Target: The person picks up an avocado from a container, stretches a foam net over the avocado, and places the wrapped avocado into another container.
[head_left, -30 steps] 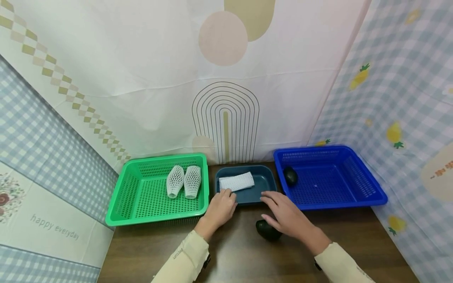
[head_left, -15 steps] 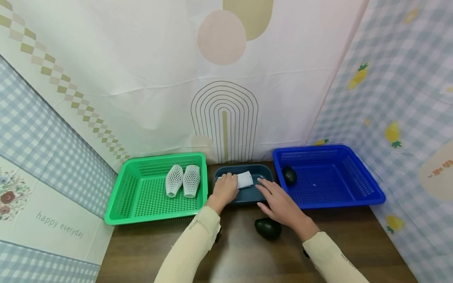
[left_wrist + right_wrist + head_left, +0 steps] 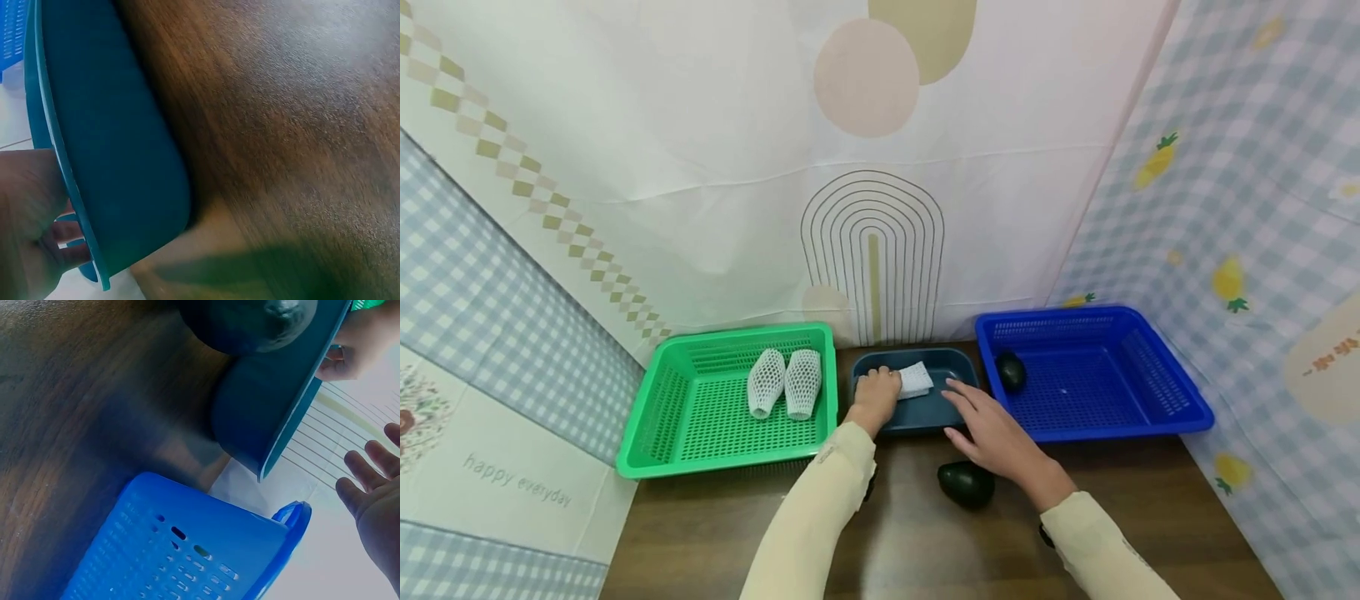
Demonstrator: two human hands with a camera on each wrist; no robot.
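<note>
My left hand [image 3: 876,397] reaches into a dark teal tray [image 3: 928,417], its fingers curled over the left end of a flat white foam net sleeve [image 3: 916,380]. The sleeve's right end sticks out past the hand. In the left wrist view the tray's wall [image 3: 112,150] hides the sleeve and part of the fingers. My right hand [image 3: 1003,442] hovers by the tray's front right rim with fingers spread, holding nothing; the right wrist view shows the same loose fingers [image 3: 365,469]. A dark green avocado [image 3: 964,485] lies on the table below it.
To the left stands a green basket [image 3: 730,458] with two avocado-shaped white foam net sleeves [image 3: 784,385] in it. A blue basket [image 3: 1105,392] on the right holds another avocado [image 3: 1011,372]. The wooden table [image 3: 917,542] runs toward me, and patterned cloth hangs behind.
My left hand has moved from the tray's front rim onto the left end of the foam net sleeve. The right hand has shifted slightly left, away from over the avocado on the table.
</note>
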